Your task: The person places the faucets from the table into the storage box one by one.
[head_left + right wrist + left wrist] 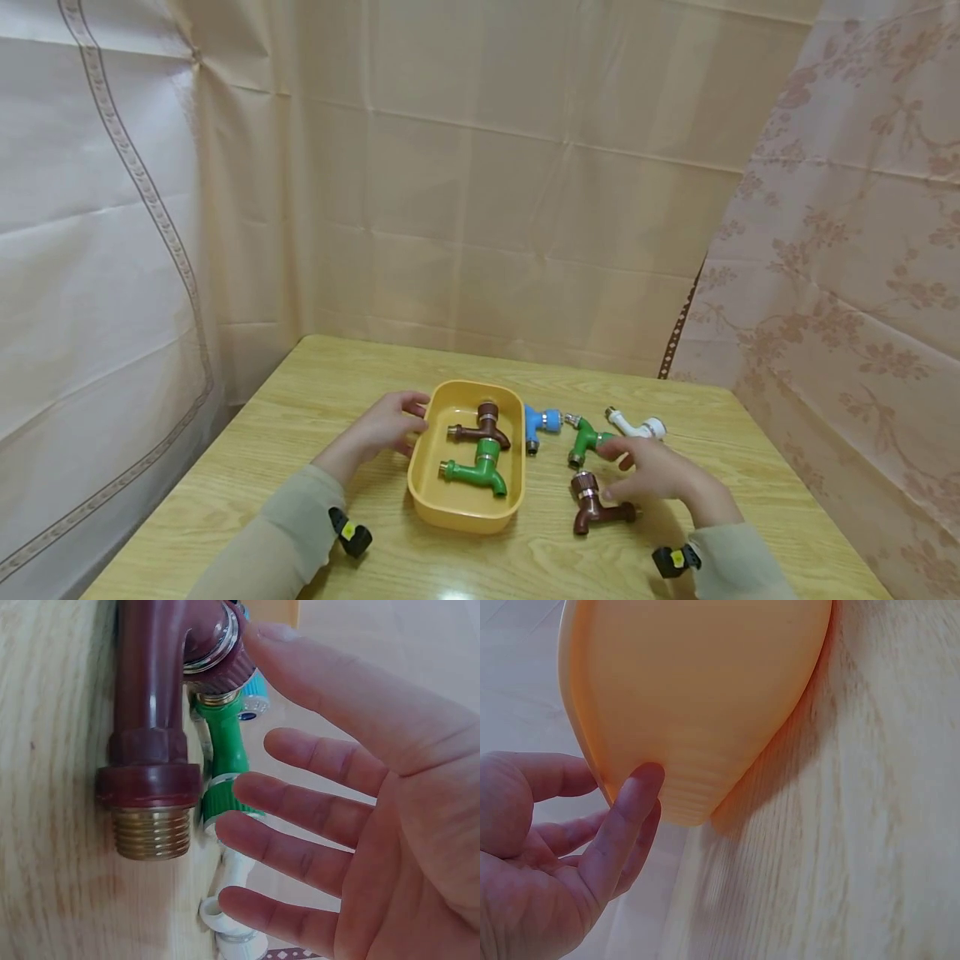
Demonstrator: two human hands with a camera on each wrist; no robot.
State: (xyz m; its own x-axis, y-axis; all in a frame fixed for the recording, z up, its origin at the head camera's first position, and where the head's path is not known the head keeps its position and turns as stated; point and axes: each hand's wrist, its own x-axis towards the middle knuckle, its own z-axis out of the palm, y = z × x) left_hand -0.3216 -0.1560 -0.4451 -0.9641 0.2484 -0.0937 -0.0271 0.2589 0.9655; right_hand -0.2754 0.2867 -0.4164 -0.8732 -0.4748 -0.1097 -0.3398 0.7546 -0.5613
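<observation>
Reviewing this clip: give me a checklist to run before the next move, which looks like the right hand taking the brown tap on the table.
1. Right hand free: ok, fingers spread, holding nothing.
2. Brown tap on the table within reach: ok, it lies right by that hand.
3. Yellow bin upright: ok, it stands on the table.
4. Room inside: ok, bare floor shows beside the bin's brown tap and green tap.
5. Left hand steadying the bin: cannot tell; fingers are at its side, firmness unclear.
6. Blue tap fully visible from the head view: not ok, the bin partly hides it.
</observation>
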